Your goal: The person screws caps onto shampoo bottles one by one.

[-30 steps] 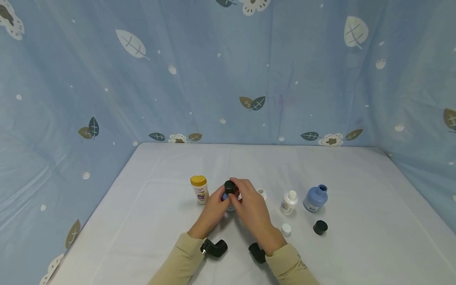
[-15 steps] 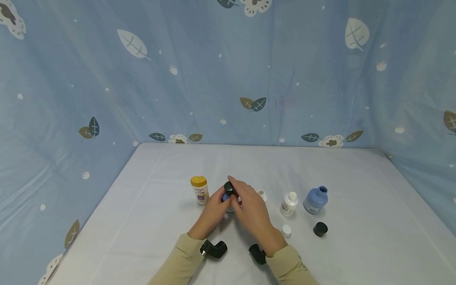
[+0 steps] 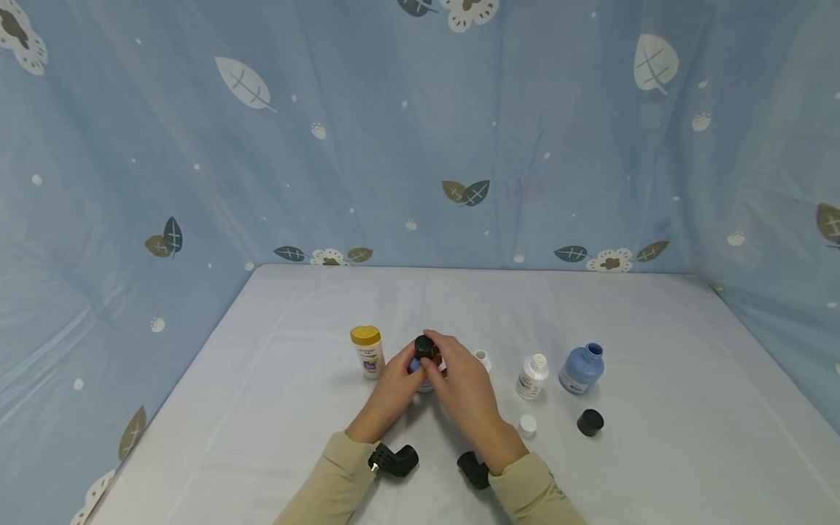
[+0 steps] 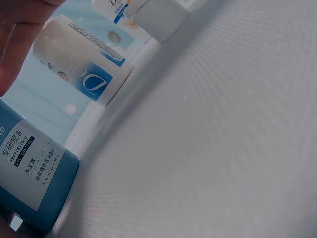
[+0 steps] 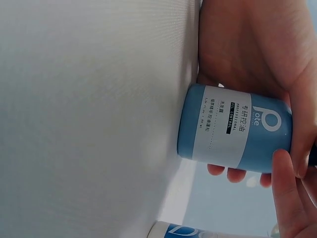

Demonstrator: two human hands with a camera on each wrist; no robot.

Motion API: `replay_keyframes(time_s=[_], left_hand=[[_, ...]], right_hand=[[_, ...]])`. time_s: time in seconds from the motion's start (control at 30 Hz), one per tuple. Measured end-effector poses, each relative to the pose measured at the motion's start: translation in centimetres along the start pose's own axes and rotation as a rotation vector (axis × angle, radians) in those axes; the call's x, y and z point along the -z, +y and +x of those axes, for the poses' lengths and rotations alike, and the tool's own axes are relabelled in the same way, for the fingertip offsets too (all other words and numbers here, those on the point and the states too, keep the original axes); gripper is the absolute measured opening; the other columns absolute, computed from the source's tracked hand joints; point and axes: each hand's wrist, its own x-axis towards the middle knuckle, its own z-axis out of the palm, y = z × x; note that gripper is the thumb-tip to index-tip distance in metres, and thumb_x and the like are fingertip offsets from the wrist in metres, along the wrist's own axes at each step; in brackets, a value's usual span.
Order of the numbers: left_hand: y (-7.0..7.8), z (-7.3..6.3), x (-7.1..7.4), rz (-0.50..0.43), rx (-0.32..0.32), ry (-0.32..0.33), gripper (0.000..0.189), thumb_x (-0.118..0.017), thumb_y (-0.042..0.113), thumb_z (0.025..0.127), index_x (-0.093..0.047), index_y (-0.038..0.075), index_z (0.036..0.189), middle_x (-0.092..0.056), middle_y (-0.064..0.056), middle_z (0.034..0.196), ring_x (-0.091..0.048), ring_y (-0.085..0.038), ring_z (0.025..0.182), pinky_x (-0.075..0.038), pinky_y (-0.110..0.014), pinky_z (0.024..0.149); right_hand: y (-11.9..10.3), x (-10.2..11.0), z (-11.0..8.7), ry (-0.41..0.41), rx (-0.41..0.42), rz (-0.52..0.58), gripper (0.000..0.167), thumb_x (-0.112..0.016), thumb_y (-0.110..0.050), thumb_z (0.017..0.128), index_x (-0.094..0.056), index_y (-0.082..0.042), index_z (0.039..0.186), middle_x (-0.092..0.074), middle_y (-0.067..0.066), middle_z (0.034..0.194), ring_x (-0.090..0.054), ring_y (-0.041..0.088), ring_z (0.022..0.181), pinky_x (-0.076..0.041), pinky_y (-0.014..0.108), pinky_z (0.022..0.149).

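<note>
In the middle of the table, my left hand (image 3: 391, 383) grips a small blue shampoo bottle (image 5: 223, 126), its fingers wrapped behind the body. The bottle stands upright, and its printed label shows in both wrist views. My right hand (image 3: 464, 383) pinches the black cap (image 3: 424, 345) on top between thumb and fingers. How far the cap sits on the neck is hidden by the fingers. Just right of my right hand, partly covered, is a white bottle (image 3: 482, 358) with an uncovered mouth.
A white bottle with a yellow lid (image 3: 367, 353) stands left of my hands. To the right are another white bottle (image 3: 531, 378) and a capless blue bottle (image 3: 582, 368). A white cap (image 3: 528, 426) and a loose black cap (image 3: 590, 421) lie nearer. Blue curtain (image 3: 394, 146) surrounds the table.
My right fingers reached farther over the black cap half a second ago and have drawn back to its side, thumb in front. The left hand and bottle stay in place.
</note>
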Motion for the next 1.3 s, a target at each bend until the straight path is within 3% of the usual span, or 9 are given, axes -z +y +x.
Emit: replay_keyframes(time_s=[0.4, 0.57, 0.73, 0.9, 1.07, 1.3], left_hand=[[0.15, 0.04, -0.06, -0.030, -0.004, 0.014, 0.033, -0.050, 0.010, 0.089, -0.050, 0.009, 0.122, -0.059, -0.004, 0.114, -0.053, -0.013, 0.106, -0.040, -0.030, 0.089], [0.31, 0.04, -0.08, -0.010, 0.001, 0.021, 0.033, -0.051, 0.012, 0.089, -0.050, 0.011, 0.122, -0.057, -0.003, 0.116, -0.051, -0.013, 0.107, -0.040, -0.030, 0.089], [0.52, 0.00, 0.00, 0.056, 0.011, 0.051, 0.034, -0.053, 0.016, 0.089, -0.051, 0.012, 0.123, -0.056, -0.002, 0.117, -0.048, -0.014, 0.110, -0.037, -0.035, 0.092], [-0.06, -0.04, 0.01, 0.073, 0.005, 0.057, 0.033, -0.053, 0.020, 0.090, -0.051, 0.015, 0.122, -0.056, 0.000, 0.117, -0.048, -0.013, 0.110, -0.038, -0.035, 0.091], [0.47, -0.34, 0.02, 0.078, 0.006, 0.042, 0.031, -0.052, 0.017, 0.090, -0.052, 0.013, 0.121, -0.057, -0.002, 0.115, -0.050, -0.013, 0.108, -0.039, -0.034, 0.090], [0.30, -0.23, 0.11, 0.047, -0.006, 0.011, 0.033, -0.052, 0.016, 0.090, -0.050, 0.013, 0.123, -0.057, -0.001, 0.115, -0.051, -0.012, 0.108, -0.040, -0.031, 0.090]], right_hand=[[-0.25, 0.00, 0.23, 0.014, -0.040, 0.000, 0.042, -0.068, -0.020, 0.079, -0.053, -0.013, 0.118, -0.056, 0.000, 0.103, -0.057, 0.010, 0.073, -0.046, 0.019, 0.059], [-0.34, 0.13, 0.37, -0.014, -0.048, 0.014, 0.049, -0.069, -0.020, 0.079, -0.049, -0.013, 0.123, -0.053, 0.001, 0.110, -0.057, 0.011, 0.070, -0.046, 0.019, 0.058], [-0.33, 0.35, 0.43, -0.054, 0.007, 0.016, 0.055, -0.065, -0.017, 0.082, -0.043, -0.014, 0.132, -0.051, 0.000, 0.120, -0.055, 0.011, 0.083, -0.046, 0.022, 0.064], [-0.16, 0.31, 0.22, -0.039, 0.064, 0.002, 0.046, -0.060, -0.010, 0.084, -0.047, -0.014, 0.129, -0.053, -0.003, 0.119, -0.053, 0.010, 0.096, -0.046, 0.025, 0.069], [-0.19, 0.17, 0.03, -0.001, 0.054, 0.016, 0.040, -0.062, -0.009, 0.083, -0.054, -0.014, 0.122, -0.056, -0.004, 0.114, -0.055, 0.008, 0.089, -0.046, 0.023, 0.064], [-0.15, -0.01, 0.05, 0.012, 0.020, 0.036, 0.042, -0.064, -0.014, 0.082, -0.053, -0.014, 0.123, -0.054, -0.004, 0.113, -0.055, 0.005, 0.073, -0.045, 0.017, 0.059]])
